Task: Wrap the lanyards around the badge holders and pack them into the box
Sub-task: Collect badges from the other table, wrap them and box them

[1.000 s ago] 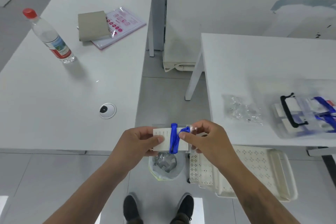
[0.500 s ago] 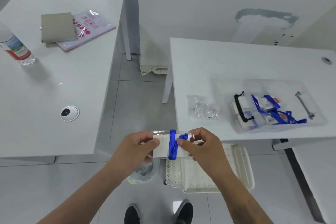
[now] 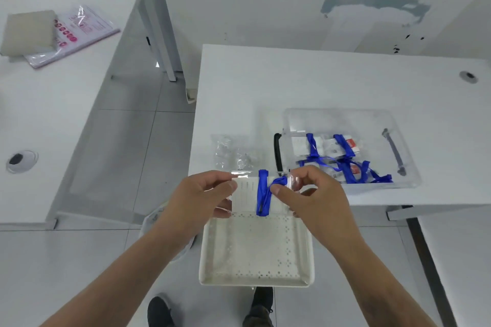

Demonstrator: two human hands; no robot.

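Single head-worn wide-angle view, looking forward and steeply down. Both forearms enter from the bottom edge, close to lens. White rectangular table (image 3: 345, 82) fills right of centre; grey tiled floor (image 3: 127, 156) runs lower left.

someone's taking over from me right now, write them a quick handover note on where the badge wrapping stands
Left hand grips the left end of the badge holder. Right hand pinches the loose end of the blue lanyard, which is already wound around the holder's middle.
Both are held in the air in front of the table, above a white perforated tray.
Done: several wrapped badges lie in the clear box on the table.
Left: secure the lanyard end and put this badge in the box.
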